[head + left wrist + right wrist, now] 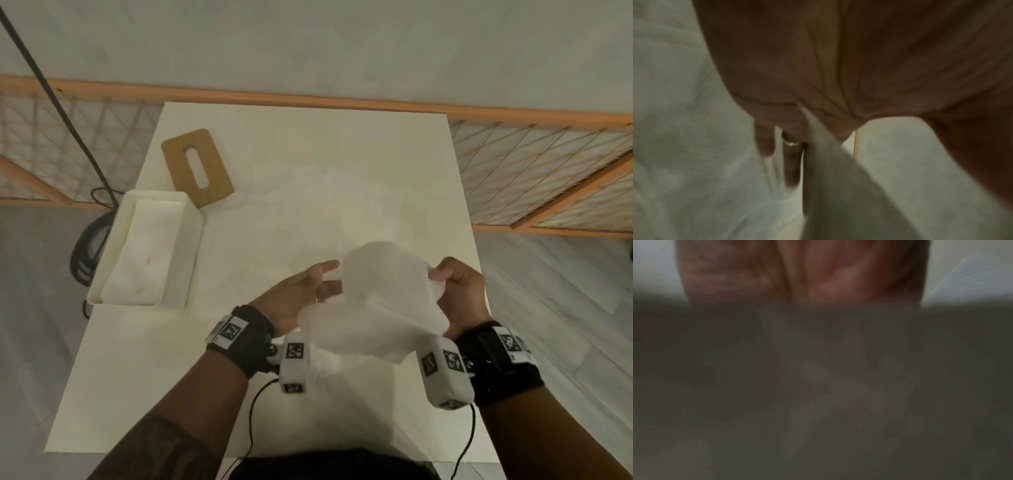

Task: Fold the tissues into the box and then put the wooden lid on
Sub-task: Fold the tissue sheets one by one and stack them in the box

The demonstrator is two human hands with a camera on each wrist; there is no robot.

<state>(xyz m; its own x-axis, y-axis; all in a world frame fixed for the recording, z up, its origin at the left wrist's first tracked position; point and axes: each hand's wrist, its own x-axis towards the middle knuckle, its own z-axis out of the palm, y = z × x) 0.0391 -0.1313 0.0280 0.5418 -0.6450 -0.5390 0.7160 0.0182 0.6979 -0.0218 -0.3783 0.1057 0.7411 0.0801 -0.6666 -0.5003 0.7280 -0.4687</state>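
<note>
A white tissue (380, 301) hangs in the air over the near right of the white table (342, 171), held between both hands. My right hand (442, 274) grips its right edge with curled fingers. My left hand (329, 277) has nearly straight fingers, and the tissue (828, 162) is pinched between them beside the ring finger (791, 162). The right wrist view is blurred, showing only the palm (797, 272) and tissue (818, 386) covering the lens. The open white box (191, 246) stands at the table's left edge with folded tissues (144, 253) inside. The wooden lid (197, 168), with a slot, lies just behind the box.
A wooden lattice screen (534, 171) runs behind the table. A black cable (68, 109) drops at the far left to a dark object (85, 253) on the floor beside the box. Thin wires (251, 411) trail from the wrist cameras over the table's near edge.
</note>
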